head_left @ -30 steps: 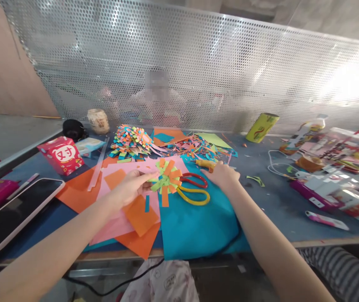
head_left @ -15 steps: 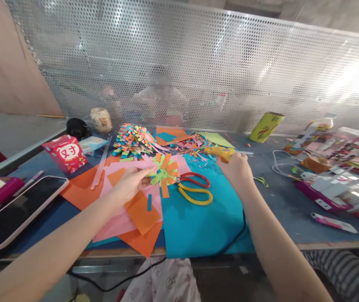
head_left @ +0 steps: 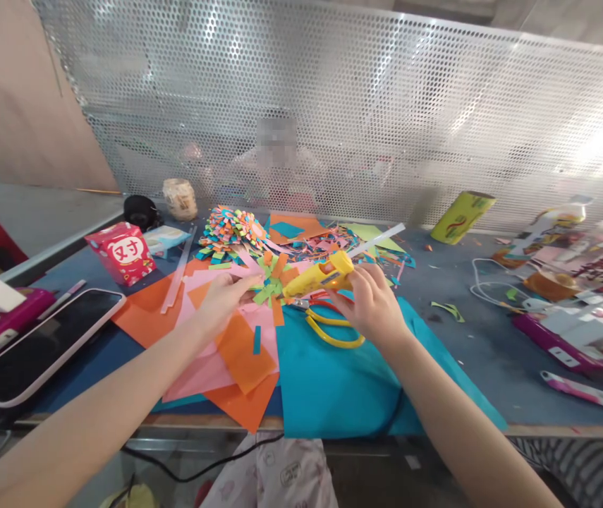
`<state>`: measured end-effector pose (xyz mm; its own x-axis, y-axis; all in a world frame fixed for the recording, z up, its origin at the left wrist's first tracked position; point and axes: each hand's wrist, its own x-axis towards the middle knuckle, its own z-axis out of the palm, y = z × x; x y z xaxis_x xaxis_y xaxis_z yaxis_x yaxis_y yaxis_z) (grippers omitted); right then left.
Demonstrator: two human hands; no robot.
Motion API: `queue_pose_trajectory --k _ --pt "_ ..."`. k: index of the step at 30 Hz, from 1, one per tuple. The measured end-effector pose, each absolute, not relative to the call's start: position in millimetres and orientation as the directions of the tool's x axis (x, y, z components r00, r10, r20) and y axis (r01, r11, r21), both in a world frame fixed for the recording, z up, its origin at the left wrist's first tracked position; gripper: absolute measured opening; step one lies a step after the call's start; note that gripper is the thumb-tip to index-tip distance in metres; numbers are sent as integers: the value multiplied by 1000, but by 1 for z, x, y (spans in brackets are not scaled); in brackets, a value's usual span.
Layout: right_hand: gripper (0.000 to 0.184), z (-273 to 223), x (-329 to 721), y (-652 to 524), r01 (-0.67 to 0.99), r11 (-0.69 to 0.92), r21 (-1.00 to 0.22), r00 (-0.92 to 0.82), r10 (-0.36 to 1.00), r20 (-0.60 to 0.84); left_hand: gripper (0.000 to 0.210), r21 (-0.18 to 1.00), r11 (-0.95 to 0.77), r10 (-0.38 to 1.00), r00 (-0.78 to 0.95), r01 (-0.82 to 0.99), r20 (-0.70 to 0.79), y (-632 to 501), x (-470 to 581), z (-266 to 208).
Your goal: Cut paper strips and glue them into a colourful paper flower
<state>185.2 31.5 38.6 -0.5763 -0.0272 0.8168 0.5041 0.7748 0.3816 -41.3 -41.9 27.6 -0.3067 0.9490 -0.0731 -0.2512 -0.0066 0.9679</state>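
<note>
From my end, I see the left hand (head_left: 221,302) with its fingers pinching the paper flower (head_left: 268,291) by its left edge. My right hand's (head_left: 378,305) fingers grasp the yellow glue gun (head_left: 319,275), its nozzle at the flower's right side; I can't tell whether they touch.

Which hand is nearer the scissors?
Right. The right hand, holding the glue gun, is beside the scissors; the left hand, pinching a paper flower, is farther off to their left.
</note>
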Motion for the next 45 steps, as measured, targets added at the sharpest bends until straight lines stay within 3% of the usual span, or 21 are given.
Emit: queue_pose_trajectory --k 7,17,23,45 --pt "17 40 187 30 506 728 463 -627 -58 776 26 988 -45 928 -372 -147 -13 -39 -45 25" --pt "25 32 189 34 477 766 430 -668 -2 744 29 989 -65 922 -388 -132 9 -37 -46 22" --pt "26 33 186 33 452 744 492 -668 -84 740 31 994 -40 922 -386 -103 -3 -36 -48 19" --pt "18 31 186 32 475 760 445 -668 -18 744 32 990 -74 936 -350 -124 26 -38 -46 21"
